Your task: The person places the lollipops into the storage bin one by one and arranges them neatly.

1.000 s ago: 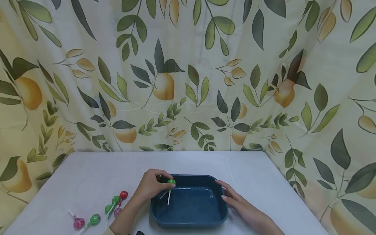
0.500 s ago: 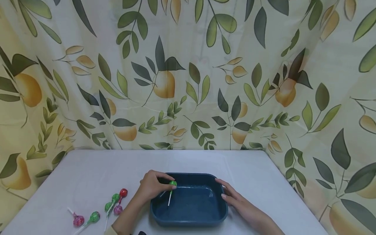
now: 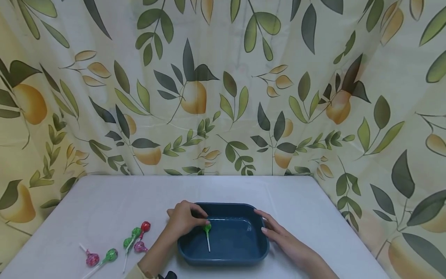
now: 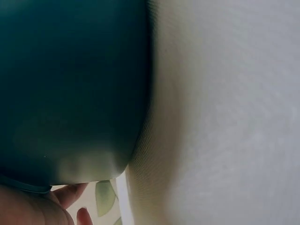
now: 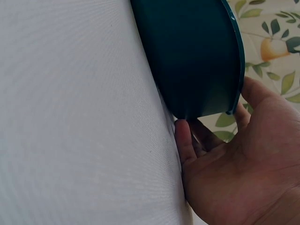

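In the head view, my left hand (image 3: pixel 186 219) is over the left part of a dark blue rectangular dish (image 3: pixel 240 248). Its thumb and fingers pinch the head of a green-wrapped lollipop (image 3: pixel 207 228), whose white stick points down into the dish. My right hand (image 3: pixel 287 238) touches the dish's right end with fairly straight fingers. In the right wrist view, its fingers (image 5: pixel 185 136) lie against the outer wall and rim. The left wrist view shows the dish's outer side (image 4: pixel 75 93) and part of the left hand (image 4: pixel 33 208); the lollipop is hidden there.
Left of the dish, several lollipops lie on the white table (image 3: pixel 289 193): a red one (image 3: pixel 145 226), green ones (image 3: pixel 111 255) and pink ones (image 3: pixel 92 259). A small black object (image 3: pixel 170 275) shows at the bottom edge. A leaf-and-fruit patterned curtain (image 3: pixel 223 97) hangs behind.
My left hand has shifted slightly right, and the green lollipop sits lower beneath the fingertips. My right hand stays at the dish's end. The head view has tilted a little.
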Demonstrator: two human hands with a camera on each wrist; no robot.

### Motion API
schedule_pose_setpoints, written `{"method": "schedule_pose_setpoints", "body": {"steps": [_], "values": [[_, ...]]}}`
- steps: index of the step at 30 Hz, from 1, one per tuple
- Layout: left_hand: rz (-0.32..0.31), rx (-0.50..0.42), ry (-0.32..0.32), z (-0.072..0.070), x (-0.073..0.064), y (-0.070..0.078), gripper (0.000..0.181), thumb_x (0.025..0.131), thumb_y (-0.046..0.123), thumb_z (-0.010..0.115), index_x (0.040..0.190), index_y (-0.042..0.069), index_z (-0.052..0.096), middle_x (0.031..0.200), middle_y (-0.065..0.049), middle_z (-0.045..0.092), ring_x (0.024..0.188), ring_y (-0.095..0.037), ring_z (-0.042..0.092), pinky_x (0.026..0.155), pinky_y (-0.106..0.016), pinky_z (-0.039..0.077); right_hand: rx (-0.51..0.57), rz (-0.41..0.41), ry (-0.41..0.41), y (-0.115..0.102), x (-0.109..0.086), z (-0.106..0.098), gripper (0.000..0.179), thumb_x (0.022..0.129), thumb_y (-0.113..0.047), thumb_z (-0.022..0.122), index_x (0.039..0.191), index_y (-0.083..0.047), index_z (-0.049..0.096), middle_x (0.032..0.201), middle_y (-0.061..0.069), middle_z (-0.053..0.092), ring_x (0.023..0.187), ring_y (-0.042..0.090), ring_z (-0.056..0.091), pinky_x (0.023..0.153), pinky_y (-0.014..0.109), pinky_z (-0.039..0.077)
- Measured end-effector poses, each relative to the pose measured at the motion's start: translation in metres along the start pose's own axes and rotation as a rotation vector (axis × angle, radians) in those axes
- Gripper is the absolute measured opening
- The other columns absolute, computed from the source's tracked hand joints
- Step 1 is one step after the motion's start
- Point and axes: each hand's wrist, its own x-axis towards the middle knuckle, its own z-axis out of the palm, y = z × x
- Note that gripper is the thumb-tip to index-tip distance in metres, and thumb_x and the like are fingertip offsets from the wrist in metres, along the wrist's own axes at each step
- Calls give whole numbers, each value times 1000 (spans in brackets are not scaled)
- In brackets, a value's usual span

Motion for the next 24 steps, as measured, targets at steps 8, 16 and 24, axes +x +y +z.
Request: {"method": "schedule_pose_setpoints", "body": {"steps": [8,16,24], "values": [[12,38,-35,0,-1,-1,21,71,23,98,84,23,81,80,9,68,99,-26,64,85,-62,26,4,6,-3,0,1,2,57,105,-53,53,158,-47,33,171,13,15,154,45,9,112,74,16],[23,87,-24,1,-2,0,20,70,20,98,82,23,82,85,8,71,100,-27,64,85,-62,26,9,-27,-30,-2,0,1,56,107,-48,52,159,-45,33,170,14,16,154,44,8,112,73,13],[58,112,-7,2,-1,0,17,73,19,96,83,22,83,75,13,67,95,-23,64,82,-60,27,22,-35,-34,-1,0,-1,55,107,-47,52,158,-46,33,170,13,16,154,43,9,113,73,12]]}}
